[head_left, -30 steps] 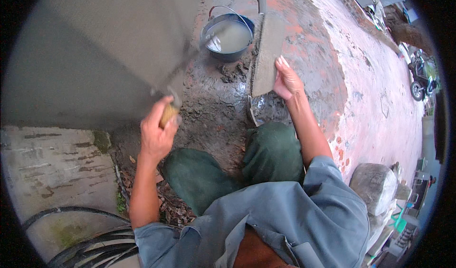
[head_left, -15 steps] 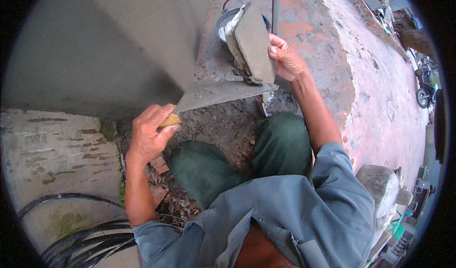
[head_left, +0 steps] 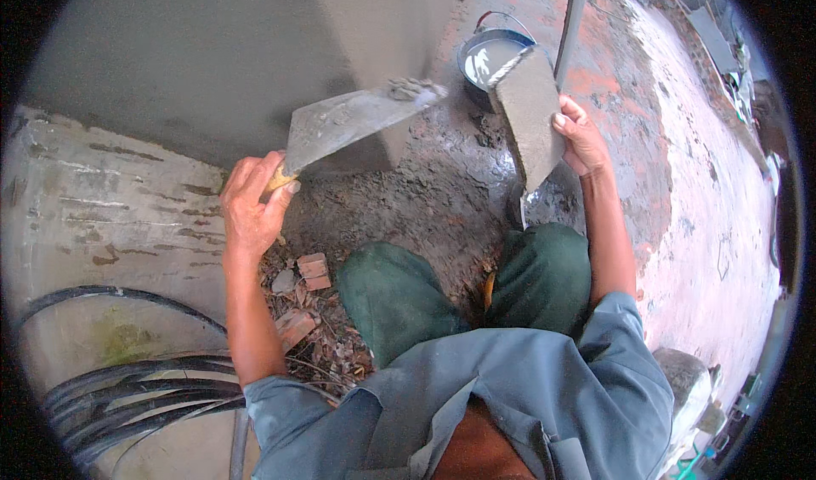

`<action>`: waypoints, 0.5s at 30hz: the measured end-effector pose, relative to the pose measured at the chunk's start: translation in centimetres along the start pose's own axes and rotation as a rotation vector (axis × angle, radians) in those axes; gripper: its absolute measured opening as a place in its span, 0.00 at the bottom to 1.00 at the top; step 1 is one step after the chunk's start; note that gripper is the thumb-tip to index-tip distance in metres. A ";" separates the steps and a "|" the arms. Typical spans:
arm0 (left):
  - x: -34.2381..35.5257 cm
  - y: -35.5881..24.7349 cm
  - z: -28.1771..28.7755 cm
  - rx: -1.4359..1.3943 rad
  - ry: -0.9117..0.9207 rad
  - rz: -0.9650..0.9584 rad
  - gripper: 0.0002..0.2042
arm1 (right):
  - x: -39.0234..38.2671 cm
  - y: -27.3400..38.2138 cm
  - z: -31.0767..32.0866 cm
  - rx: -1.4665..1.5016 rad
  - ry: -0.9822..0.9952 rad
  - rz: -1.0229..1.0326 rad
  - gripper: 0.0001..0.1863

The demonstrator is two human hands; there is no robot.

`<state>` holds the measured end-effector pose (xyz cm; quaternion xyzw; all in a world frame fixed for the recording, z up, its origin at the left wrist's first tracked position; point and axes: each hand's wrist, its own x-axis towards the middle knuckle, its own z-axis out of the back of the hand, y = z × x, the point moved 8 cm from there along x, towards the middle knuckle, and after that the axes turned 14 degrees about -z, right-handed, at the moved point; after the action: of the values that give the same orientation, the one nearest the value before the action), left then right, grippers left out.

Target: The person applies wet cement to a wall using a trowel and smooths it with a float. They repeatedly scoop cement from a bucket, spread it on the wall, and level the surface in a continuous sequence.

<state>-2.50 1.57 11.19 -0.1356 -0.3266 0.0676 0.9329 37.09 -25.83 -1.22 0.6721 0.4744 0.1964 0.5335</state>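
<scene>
My left hand (head_left: 257, 193) is closed around the yellow handle of a trowel (head_left: 336, 124). The blade is broad and grey, points to the right, and carries a lump of wet mortar at its far end. To the right, my right hand (head_left: 583, 138) grips the edge of a flat board (head_left: 531, 127) coated in grey mortar, tilted steeply; its back is hidden. A gap separates the trowel tip from the board. Behind the board stands a dark bucket (head_left: 466, 59) of greyish water with a raised wire handle.
A smooth grey plastered wall (head_left: 187, 80) rises at the left, above an older stained wall base (head_left: 110, 199). Coiled black hose (head_left: 144, 386) lies lower left, near brick pieces (head_left: 314, 270) and dry leaves. A long straight bar (head_left: 571, 25) stands beyond the board. Wet mortar smears the ground (head_left: 408, 199).
The trowel has swung up and away from the board's lower edge, now with mortar on its tip. The board appears further right, and the view has shifted, showing more of the bucket.
</scene>
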 end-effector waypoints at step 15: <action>-3.7 7.2 -3.4 0.092 0.038 0.276 0.17 | 0.1 -0.7 0.9 0.056 0.026 0.004 0.21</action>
<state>-3.50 6.94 4.25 -0.1377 -0.2838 0.2077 0.9259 37.52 -26.20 -2.24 0.6852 0.4853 0.1927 0.5078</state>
